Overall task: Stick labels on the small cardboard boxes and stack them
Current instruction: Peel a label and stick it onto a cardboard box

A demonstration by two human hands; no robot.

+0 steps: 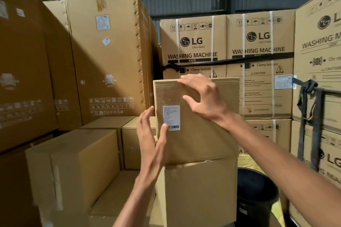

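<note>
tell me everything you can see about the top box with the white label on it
The top box is plain brown cardboard, closed, upright, resting on a lower box of similar width. Its near face carries a white label with small print and a barcode at the bottom. The left hand, fingers straight, lies at its left edge with the thumb by the label's lower corner. The right hand, fingers loosely curled, hovers before its upper part; contact is unclear.

The left hand (pixel 151 140) was raised with its fingers straight and close together, palm turned rightward. The right hand (pixel 203 96) reached in higher, fingers spread and slightly bent, thumb apart below them.
</note>
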